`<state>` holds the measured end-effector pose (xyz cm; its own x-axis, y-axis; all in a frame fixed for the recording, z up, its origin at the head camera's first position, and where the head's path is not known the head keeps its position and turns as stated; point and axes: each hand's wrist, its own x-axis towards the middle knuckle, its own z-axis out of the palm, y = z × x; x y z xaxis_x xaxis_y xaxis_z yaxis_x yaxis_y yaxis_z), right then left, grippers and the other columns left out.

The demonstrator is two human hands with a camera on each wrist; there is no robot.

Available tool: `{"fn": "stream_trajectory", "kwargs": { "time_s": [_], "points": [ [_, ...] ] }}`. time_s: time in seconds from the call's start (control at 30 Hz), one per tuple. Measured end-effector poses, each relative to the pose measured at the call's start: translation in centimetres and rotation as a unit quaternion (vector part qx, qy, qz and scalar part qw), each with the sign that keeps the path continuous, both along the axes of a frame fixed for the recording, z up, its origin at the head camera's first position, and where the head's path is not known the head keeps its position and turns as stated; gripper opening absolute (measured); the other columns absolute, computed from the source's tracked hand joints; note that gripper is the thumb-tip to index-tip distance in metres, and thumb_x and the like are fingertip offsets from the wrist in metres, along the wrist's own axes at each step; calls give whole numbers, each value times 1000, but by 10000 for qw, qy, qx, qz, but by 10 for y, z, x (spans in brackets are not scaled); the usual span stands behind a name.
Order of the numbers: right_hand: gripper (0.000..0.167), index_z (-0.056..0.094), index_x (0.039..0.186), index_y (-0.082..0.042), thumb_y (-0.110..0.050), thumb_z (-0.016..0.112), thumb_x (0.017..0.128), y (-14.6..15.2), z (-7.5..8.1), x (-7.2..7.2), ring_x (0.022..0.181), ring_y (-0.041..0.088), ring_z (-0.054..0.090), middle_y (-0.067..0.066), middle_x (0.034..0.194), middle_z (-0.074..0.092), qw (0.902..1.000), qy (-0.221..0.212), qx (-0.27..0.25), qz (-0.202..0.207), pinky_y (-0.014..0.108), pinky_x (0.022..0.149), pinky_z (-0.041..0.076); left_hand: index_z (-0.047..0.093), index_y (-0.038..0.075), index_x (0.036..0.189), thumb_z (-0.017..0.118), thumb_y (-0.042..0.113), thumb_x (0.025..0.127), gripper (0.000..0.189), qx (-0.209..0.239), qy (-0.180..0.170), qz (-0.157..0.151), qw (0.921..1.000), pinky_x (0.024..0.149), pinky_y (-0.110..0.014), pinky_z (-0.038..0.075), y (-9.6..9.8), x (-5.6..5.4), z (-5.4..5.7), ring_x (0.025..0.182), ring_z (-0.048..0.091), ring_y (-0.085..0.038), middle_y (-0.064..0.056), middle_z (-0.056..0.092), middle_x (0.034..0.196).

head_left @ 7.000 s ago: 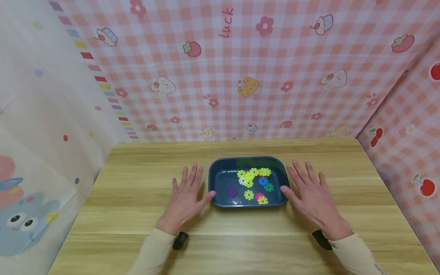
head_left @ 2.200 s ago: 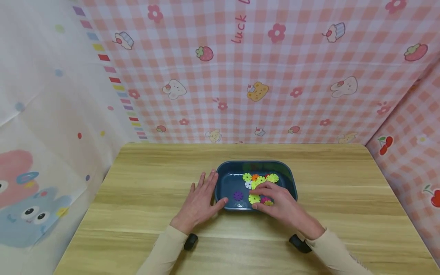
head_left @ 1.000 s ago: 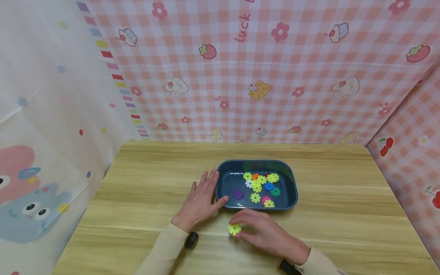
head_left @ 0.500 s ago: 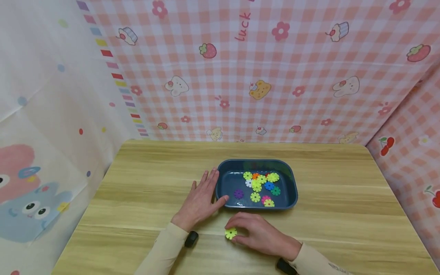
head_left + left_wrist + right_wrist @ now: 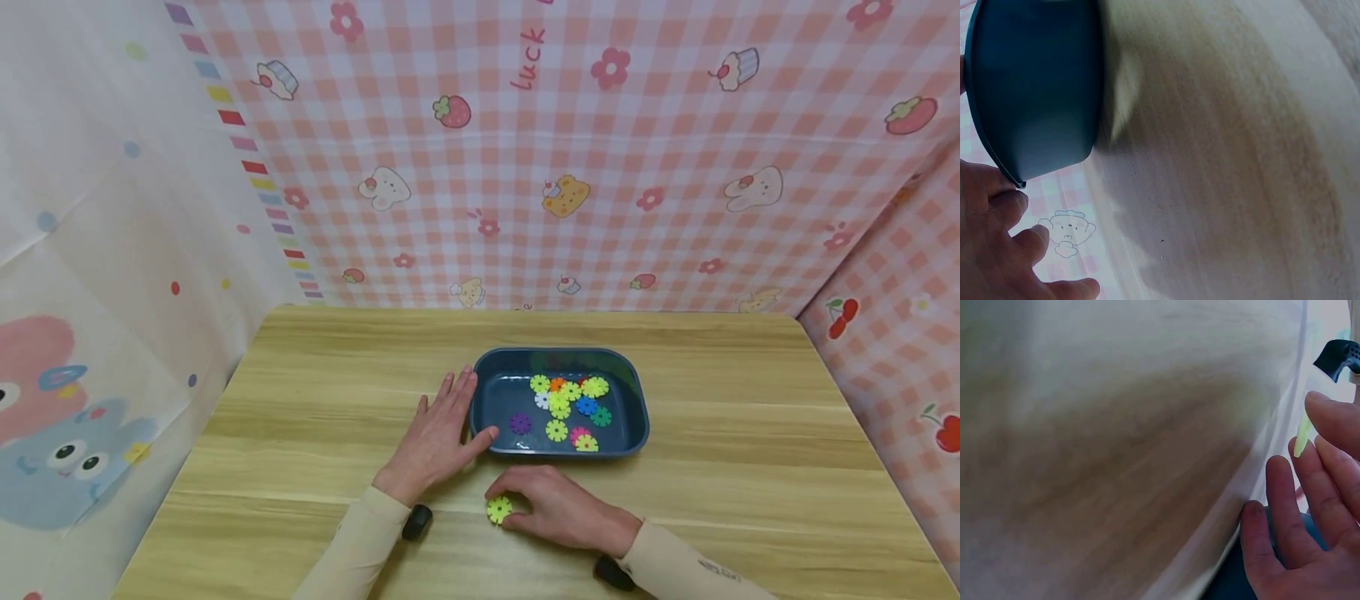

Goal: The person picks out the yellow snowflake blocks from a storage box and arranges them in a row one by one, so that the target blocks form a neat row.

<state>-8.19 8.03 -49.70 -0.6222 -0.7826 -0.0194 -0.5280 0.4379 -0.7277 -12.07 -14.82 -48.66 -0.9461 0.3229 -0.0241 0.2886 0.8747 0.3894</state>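
Observation:
My right hand (image 5: 562,510) pinches a yellow-green snowflake disc (image 5: 496,510) between thumb and fingers, over the table in front of a dark blue tray (image 5: 495,398). In the right wrist view the disc (image 5: 1302,439) shows edge-on near the thumb, and the other fingers are spread. My left hand (image 5: 431,443) lies at the tray's left side with straight fingers, its thumb at the rim. The left wrist view shows those fingers beside the outer wall of the tray (image 5: 1041,81). Inside lie several snowflake discs, mostly yellow-green, plus a purple disc (image 5: 521,424) and a blue disc (image 5: 587,406).
The wooden table (image 5: 360,358) reaches back to a pink checked cloth (image 5: 495,167). A white patterned cloth (image 5: 97,250) hangs on the left, a checked one (image 5: 907,333) on the right. Black wrist cameras sit on both wrists.
Both hands first lay beside the tray. The right hand reached in, took a yellow-green disc and brought it out in front, then drifted slightly left. The left hand moved against the tray and stays there.

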Motion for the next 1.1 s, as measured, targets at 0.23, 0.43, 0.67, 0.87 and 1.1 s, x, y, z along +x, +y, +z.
{"fn": "stream_trajectory", "kwargs": {
  "time_s": [0.23, 0.43, 0.67, 0.87, 1.1],
  "points": [
    [30, 73, 121, -20, -21, 80, 92, -3, -4, -1, 111, 2, 61, -15, 118, 68, 9994, 92, 323, 51, 31, 101, 51, 19, 10, 166, 48, 68, 100, 93, 36, -70, 50, 10000, 121, -65, 19, 1, 2, -1, 159, 9, -28, -4, 13, 174],
    [30, 73, 121, -22, -20, 81, 91, -3, -6, -3, 113, 4, 61, -15, 118, 69, 9990, 132, 421, 67, 34, 104, 50, 20, 9, 166, 47, 68, 100, 92, 34, -5, 50, 10000, 121, -66, 20, 0, 2, -1, 159, 10, -28, -4, 13, 173],
    [35, 73, 123, -21, -20, 83, 90, 0, -2, -5, 114, 3, 60, -15, 120, 68, 9988, 74, 453, 152, 33, 105, 49, 20, 10, 166, 48, 67, 100, 92, -12, -13, 35, 10000, 121, -65, 20, 2, -1, 1, 159, 10, -29, -5, 13, 174],
    [35, 71, 127, -18, -21, 80, 93, 8, 12, -1, 115, 3, 60, -13, 125, 67, 9990, 184, 191, 349, 30, 103, 51, 20, 11, 167, 50, 66, 99, 92, -18, -34, 88, 10000, 121, -65, 19, 3, 1, 2, 159, 9, -29, -5, 14, 173],
    [26, 74, 124, -19, -23, 73, 99, 27, 45, 3, 115, 6, 64, -11, 123, 70, 9974, 647, -309, -121, 34, 100, 54, 21, 10, 166, 51, 65, 100, 91, -49, -19, 95, 9999, 121, -67, 19, 2, 3, 0, 159, 11, -30, -6, 15, 173]
  ]
}}
